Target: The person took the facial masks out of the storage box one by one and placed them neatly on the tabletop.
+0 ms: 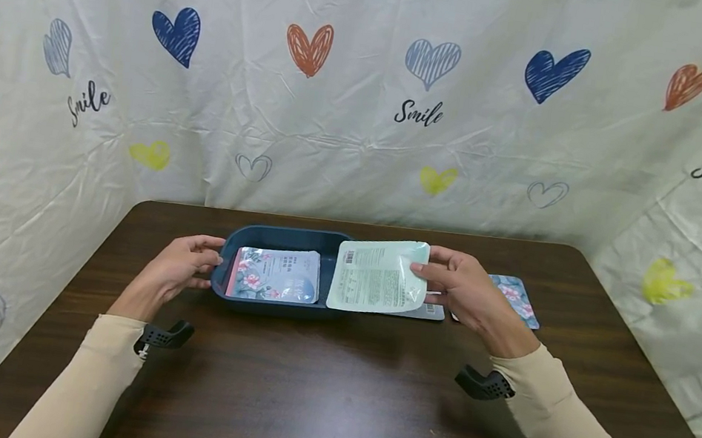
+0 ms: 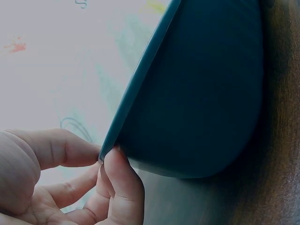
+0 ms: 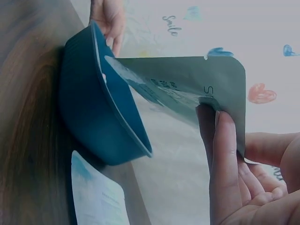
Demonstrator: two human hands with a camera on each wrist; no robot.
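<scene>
My left hand (image 1: 171,272) pinches the left rim of a dark blue plastic basin (image 1: 274,307) between thumb and fingers, as the left wrist view shows up close. In the basin's left part lies a floral sheet-mask packet (image 1: 275,276), with a pink edge showing under it. My right hand (image 1: 465,287) pinches a pale green sheet-mask packet (image 1: 379,277) at its right edge. That packet is tilted and reaches over the basin's right end, hiding it in the head view. Its printed text faces me, and in the right wrist view its far end (image 3: 140,79) extends over the basin's opening.
On the brown table (image 1: 326,395), a greyish packet (image 1: 432,313) lies right of the basin, partly hidden. A blue floral packet (image 1: 518,299) lies farther right, behind my right wrist. A white cloth (image 1: 349,136) with printed hearts hangs behind the table.
</scene>
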